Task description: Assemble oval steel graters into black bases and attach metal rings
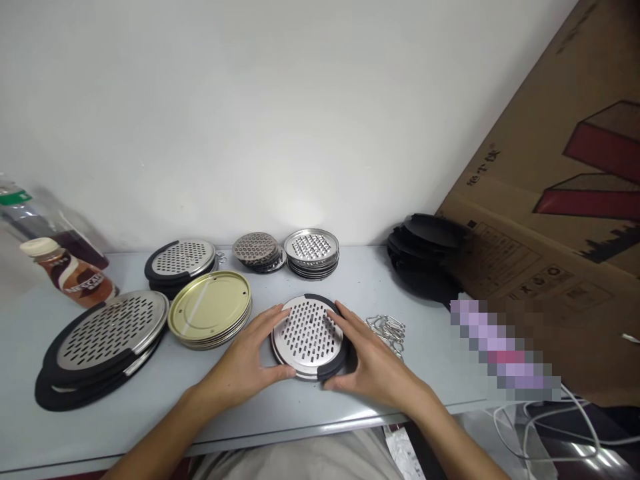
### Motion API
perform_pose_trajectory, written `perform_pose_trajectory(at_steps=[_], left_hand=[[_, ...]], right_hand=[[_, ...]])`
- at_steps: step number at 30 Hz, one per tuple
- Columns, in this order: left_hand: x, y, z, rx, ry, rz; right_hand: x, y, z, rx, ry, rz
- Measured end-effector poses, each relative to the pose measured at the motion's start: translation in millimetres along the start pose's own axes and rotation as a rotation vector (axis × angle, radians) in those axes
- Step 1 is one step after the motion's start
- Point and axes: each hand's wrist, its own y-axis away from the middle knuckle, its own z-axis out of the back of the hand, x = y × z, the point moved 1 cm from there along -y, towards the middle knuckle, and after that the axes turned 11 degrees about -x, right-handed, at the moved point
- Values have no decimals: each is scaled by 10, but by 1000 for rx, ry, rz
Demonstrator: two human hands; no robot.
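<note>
In front of me on the table is a round metal grater (309, 337) with rows of slots and black edging on part of its rim. My left hand (253, 357) curves around its left side, thumb at the near edge and fingertips on the far left rim. From the right, my right hand (367, 360) grips the black edging, with fingertips over the top. Whatever lies under the grater is mostly hidden. Beside my right hand sits a small heap of bent wire pieces (387, 331). A stack of gold-coloured round lids (213, 303) stands left of my left hand.
Black-edged graters (113, 333) are piled at left, more (183, 260) behind. Grater disc stacks (255, 248) (311, 247) stand near the wall. Black rings (425, 260) lean by a cardboard box (540, 267). A Nescafé bottle (75, 277) and a dark drink bottle (55, 227) are far left.
</note>
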Motion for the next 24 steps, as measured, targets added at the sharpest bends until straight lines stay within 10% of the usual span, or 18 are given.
perform_pose_trajectory(at_steps=[14,24], left_hand=[[-75,28,150,-101,156,40],[-16,27,28,-98,180,13]], right_hand=[[203,5,12,-374,181,409],[88,-43,-148,-319,-557,-280]])
